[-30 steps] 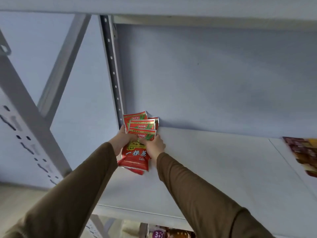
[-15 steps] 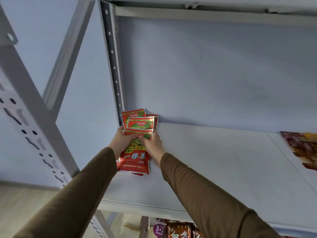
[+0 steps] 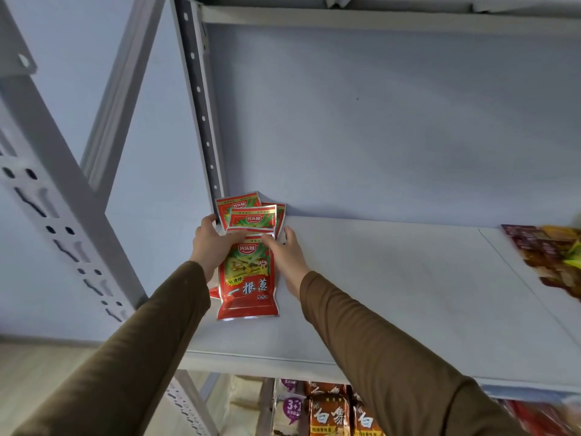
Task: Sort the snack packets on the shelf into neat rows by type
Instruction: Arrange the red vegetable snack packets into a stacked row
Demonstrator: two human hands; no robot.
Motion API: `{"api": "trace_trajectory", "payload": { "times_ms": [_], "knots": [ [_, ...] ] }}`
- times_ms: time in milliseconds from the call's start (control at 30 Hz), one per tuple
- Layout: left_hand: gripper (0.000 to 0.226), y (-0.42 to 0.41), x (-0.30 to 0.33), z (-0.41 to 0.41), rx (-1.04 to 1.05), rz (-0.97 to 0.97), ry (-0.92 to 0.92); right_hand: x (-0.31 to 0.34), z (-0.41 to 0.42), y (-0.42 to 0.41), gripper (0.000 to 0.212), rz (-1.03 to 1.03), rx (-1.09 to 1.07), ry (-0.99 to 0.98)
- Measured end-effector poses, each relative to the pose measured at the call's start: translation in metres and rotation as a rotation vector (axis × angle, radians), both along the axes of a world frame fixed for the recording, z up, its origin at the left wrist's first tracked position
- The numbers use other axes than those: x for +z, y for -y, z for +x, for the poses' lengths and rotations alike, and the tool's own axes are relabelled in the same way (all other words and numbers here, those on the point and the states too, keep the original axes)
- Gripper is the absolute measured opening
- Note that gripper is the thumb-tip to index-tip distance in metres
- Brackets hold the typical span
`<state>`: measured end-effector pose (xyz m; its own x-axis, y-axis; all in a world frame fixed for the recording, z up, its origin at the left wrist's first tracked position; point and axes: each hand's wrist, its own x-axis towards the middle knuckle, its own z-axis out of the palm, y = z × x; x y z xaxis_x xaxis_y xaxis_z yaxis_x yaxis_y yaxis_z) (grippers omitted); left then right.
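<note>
Several red-and-green snack packets (image 3: pixel 250 215) lie overlapped in a row at the back left corner of the white shelf board (image 3: pixel 393 278). The nearest one, a red packet with white characters (image 3: pixel 248 284), lies flat on top at the front. My left hand (image 3: pixel 212 243) grips its upper left edge, thumb over the top seal. My right hand (image 3: pixel 287 253) pinches its upper right corner, with the palm resting on the shelf beside it. Both arms wear brown sleeves.
A grey perforated upright (image 3: pixel 201 105) stands just behind the red packets. Dark red and yellow packets (image 3: pixel 547 259) lie blurred at the shelf's right end. More packets (image 3: pixel 330 410) fill the shelf below. The board's front edge (image 3: pixel 267 365) runs under my forearms.
The front red packet has been drawn a little toward me, so more of its face shows. Both hands stay at its top corners.
</note>
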<state>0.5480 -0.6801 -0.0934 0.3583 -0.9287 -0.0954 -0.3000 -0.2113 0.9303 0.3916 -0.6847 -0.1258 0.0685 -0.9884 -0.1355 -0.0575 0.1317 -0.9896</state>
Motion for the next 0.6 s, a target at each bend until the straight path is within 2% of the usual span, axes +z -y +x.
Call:
{"api": "trace_trajectory", "payload": {
  "times_ms": [100, 167, 233, 433, 600],
  "knots": [
    [0.076, -0.001, 0.008, -0.006, -0.024, -0.066, 0.134, 0.007, -0.011, -0.005, 0.04, -0.044, -0.007, -0.049],
    [0.075, -0.002, 0.012, -0.013, -0.049, -0.091, 0.241, 0.01, -0.017, -0.008, 0.067, -0.041, -0.025, -0.09],
    [0.073, -0.004, 0.016, -0.024, -0.082, -0.093, 0.327, 0.008, -0.027, -0.01, 0.082, -0.03, -0.047, -0.153],
    [0.07, -0.008, 0.022, -0.087, -0.253, -0.14, 0.585, 0.015, -0.099, -0.029, 0.075, -0.129, -0.072, -0.36],
    [0.062, -0.01, 0.016, -0.185, -0.429, -0.183, 0.698, 0.022, -0.207, -0.055, 0.066, -0.29, -0.103, -0.831]
  ]
}}
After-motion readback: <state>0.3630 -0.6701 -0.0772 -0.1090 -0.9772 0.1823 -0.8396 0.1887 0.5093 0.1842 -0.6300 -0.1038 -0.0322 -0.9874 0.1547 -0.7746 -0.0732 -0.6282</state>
